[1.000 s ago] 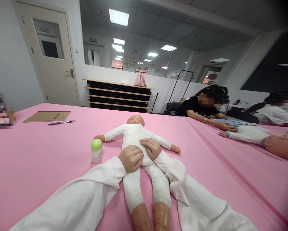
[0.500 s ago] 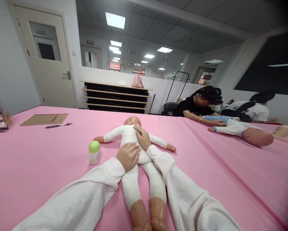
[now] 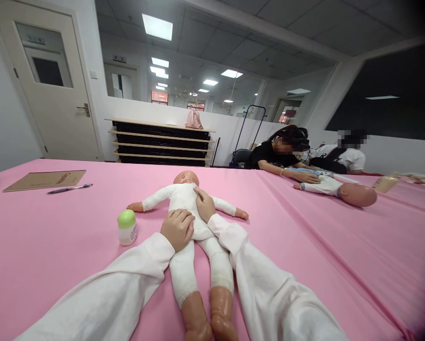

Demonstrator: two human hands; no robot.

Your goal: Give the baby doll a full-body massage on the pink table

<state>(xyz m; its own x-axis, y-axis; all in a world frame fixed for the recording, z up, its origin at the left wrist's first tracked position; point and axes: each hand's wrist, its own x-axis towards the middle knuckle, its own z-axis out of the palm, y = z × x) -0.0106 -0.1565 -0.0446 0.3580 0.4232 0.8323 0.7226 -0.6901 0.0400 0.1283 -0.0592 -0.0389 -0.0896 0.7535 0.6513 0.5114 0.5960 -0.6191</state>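
Note:
A baby doll with a white cloth body lies on its back on the pink-covered table, its bare feet towards me. My left hand rests flat on the belly, on the left side as I see it, fingers stretched out and fairly close together. Higher up, on the right side of the chest, lies my right hand, fingers extended and touching the cloth. Neither hand grips anything. Left of the doll stands a small clear bottle with a green cap, apart from my left forearm.
A brown notebook and a pen lie at the far left of the pink tablecloth. At the right, another person handles a second doll. A yellowish bottle is beyond it; another person sits behind.
The view has turned rightward, so everything appears further left. My right hand has slid slightly right across the doll's chest; my left hand stays on the belly.

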